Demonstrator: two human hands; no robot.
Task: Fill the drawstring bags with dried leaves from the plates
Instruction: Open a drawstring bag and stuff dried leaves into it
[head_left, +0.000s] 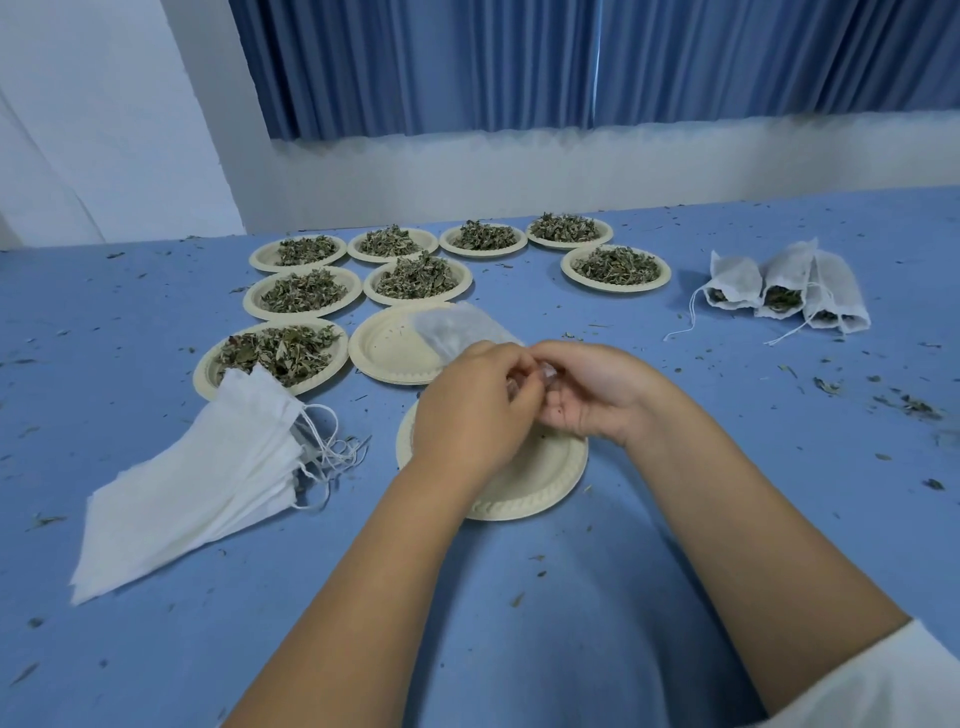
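Note:
My left hand (470, 410) and my right hand (592, 387) meet above an empty cream plate (540, 478) near me. Both grip the mouth of a thin white drawstring bag (457, 327), which sticks out away from me, blurred, over a stack of empty plates (387, 345). Whether the bag holds leaves I cannot tell. Several plates heaped with dried leaves lie beyond, the nearest (270, 351) at the left. A pile of flat empty bags (208, 473) with loose strings lies at my left. Three filled bags (784, 288) lie at the far right.
The blue table (519, 597) is strewn with leaf crumbs, thickest at the right edge (909, 405). A white wall and blue curtain (519, 62) stand behind the table. A white sleeve (883, 686) shows at the bottom right.

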